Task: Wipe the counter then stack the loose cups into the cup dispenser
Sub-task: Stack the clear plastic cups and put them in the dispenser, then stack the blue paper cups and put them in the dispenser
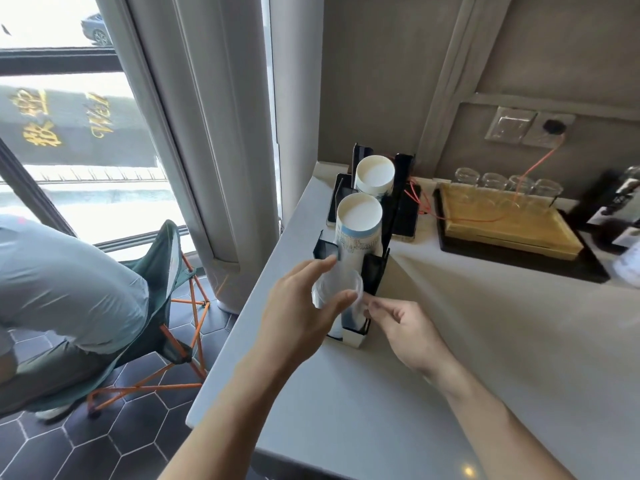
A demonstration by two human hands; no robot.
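A clear plastic cup (337, 292) is sitting in the left hand (298, 313), thumb and fingers wrapping around it, just in front of the black cup dispenser (372, 271) at the counter's left edge. The right hand (403, 327) is pinching at the cup's rim with thumb and forefinger; whether it is truly gripping is hard to tell through the blur. Two stacks of white paper cups (360, 220) are standing in the dispenser, mouths facing up. The pale counter (450, 358) is lying open and bare to the right and toward the near edge, giving plenty of room. Farther back, a yellow tray (502, 230) on a dark base is holding glasses (505, 185), partly washed out. At far right a dark object is getting cut off by the frame. Left of the counter, a seated person's legs (62, 289) are filling a folding chair (166, 306).
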